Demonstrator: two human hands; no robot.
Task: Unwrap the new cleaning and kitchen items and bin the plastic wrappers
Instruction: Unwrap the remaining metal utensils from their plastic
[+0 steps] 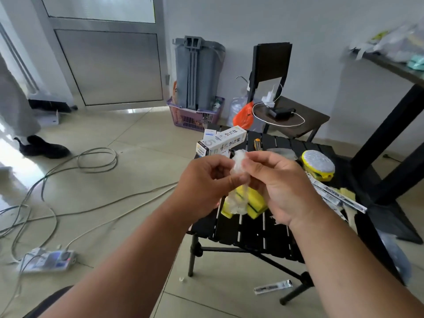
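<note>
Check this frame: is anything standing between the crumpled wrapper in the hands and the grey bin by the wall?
Nothing visible blocks it. Both the left hand and the right hand pinch the plastic wrapper above the black folding table. The grey bin stands beyond, in a purple basket, past the white boxes on the table's far edge.

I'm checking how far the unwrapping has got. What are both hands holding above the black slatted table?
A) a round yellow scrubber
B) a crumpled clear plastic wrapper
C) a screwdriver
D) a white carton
B: the left hand and right hand both pinch the crumpled clear plastic wrapper above the yellow sponges.
</note>
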